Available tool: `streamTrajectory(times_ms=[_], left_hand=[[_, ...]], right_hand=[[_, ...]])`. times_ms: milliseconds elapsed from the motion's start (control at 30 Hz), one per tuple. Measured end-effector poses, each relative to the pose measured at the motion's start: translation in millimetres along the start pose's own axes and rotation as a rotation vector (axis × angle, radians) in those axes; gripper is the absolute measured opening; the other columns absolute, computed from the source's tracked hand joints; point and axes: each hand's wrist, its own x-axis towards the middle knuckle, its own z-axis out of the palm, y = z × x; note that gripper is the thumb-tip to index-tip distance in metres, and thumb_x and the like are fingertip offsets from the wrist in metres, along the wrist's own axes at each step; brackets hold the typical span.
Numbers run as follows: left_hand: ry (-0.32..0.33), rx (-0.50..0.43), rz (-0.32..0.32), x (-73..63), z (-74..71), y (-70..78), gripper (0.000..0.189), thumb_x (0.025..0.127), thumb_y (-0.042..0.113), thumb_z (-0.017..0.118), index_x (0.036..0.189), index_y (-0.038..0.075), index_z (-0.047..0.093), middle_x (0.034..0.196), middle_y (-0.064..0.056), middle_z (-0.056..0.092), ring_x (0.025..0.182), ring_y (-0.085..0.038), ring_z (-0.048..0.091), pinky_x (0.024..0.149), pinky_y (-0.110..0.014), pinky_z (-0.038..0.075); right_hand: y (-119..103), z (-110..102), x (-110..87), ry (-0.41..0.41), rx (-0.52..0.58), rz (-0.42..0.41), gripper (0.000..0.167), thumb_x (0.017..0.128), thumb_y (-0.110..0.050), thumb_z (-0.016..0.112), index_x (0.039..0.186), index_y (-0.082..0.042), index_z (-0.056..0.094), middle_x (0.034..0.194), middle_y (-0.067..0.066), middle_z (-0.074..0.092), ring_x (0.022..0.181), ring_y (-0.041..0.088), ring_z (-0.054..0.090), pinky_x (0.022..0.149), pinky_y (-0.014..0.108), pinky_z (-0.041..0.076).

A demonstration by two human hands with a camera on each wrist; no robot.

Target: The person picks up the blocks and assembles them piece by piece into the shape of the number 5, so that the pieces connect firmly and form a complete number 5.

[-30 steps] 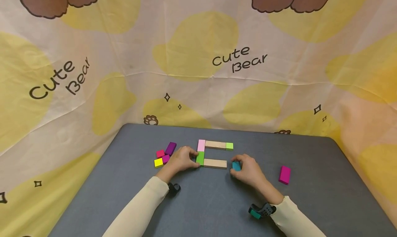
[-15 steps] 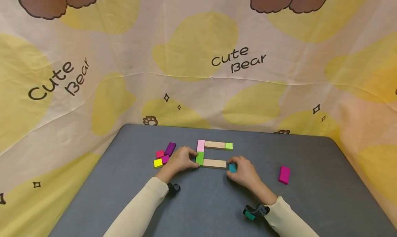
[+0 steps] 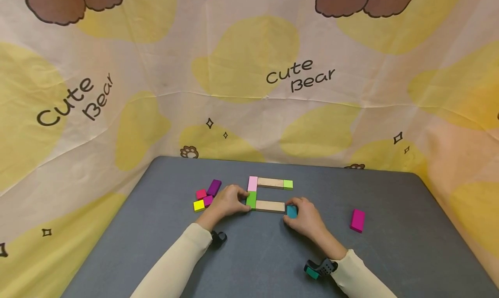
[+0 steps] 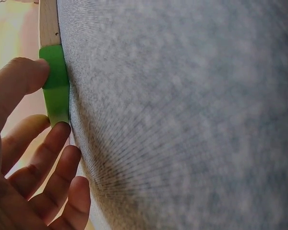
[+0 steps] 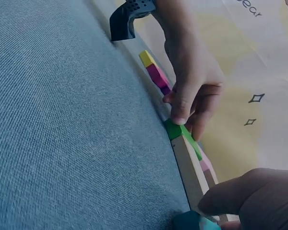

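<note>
My left hand (image 3: 229, 199) pinches a green block (image 3: 251, 200) between thumb and fingers, at the left end of a plain wooden block (image 3: 270, 206). In the left wrist view the thumb lies on that green block (image 4: 56, 72), with fingertips at its far end. Thumb and fingers of my right hand (image 3: 309, 216) pinch a blue block (image 3: 291, 211), close against the wooden block's right end. Behind the green block a pink block (image 3: 252, 183) continues the line. From it a second wooden block (image 3: 270, 183) runs right to a small lime-green block (image 3: 288, 184).
Left of the left hand lie a purple block (image 3: 214, 187), a red block (image 3: 201, 194), a magenta block (image 3: 208, 200) and a yellow block (image 3: 199, 205). A long magenta block (image 3: 357, 220) lies alone to the right. A printed cloth (image 3: 241, 72) hangs behind the grey table (image 3: 390, 198).
My right hand has moved left with the blue block, up to the near wooden block's right end, and hardly moves over the last half second. The left hand stays on the green block.
</note>
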Motion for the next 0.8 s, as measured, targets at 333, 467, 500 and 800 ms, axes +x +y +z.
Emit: streamTrajectory(times_ms=[333, 467, 500, 800], left_hand=[[-0.005, -0.003, -0.002, 0.6, 0.8, -0.3, 0.048, 0.072, 0.034, 0.083, 0.114, 0.013, 0.073, 0.102, 0.000, 0.070, 0.089, -0.012, 0.058, 0.084, -0.035, 0.051], [-0.003, 0.000, -0.002, 0.2, 1.2, -0.5, 0.048, 0.072, 0.034, 0.083, 0.114, 0.013, 0.072, 0.102, 0.000, 0.070, 0.089, -0.011, 0.058, 0.084, -0.035, 0.051], [-0.002, 0.000, -0.001, 0.0, 1.1, -0.4, 0.048, 0.072, 0.034, 0.083, 0.114, 0.013, 0.072, 0.102, 0.000, 0.070, 0.089, -0.012, 0.058, 0.084, -0.035, 0.051], [-0.002, -0.002, 0.003, 0.3, -0.1, 0.8, 0.048, 0.072, 0.034, 0.083, 0.113, 0.013, 0.073, 0.101, 0.000, 0.070, 0.088, -0.011, 0.058, 0.083, -0.035, 0.051]], right_hand=[[12, -12, -6.2, -0.096, -0.027, -0.085, 0.056, 0.068, -0.024, 0.081, 0.118, -0.006, 0.063, 0.106, 0.011, 0.059, 0.084, 0.019, 0.053, 0.073, 0.037, 0.048], [16, -14, -7.2, -0.122, -0.019, -0.122, 0.060, 0.067, -0.019, 0.080, 0.122, -0.005, 0.060, 0.105, 0.009, 0.057, 0.082, 0.016, 0.051, 0.070, 0.031, 0.046], [17, -14, -7.1, -0.126, -0.015, -0.127, 0.060, 0.067, -0.018, 0.080, 0.122, -0.005, 0.060, 0.104, 0.008, 0.057, 0.081, 0.015, 0.050, 0.069, 0.030, 0.045], [18, -17, -5.2, -0.130, 0.003, -0.144, 0.053, 0.068, -0.012, 0.078, 0.118, -0.005, 0.063, 0.102, 0.008, 0.057, 0.077, 0.014, 0.051, 0.065, 0.028, 0.044]])
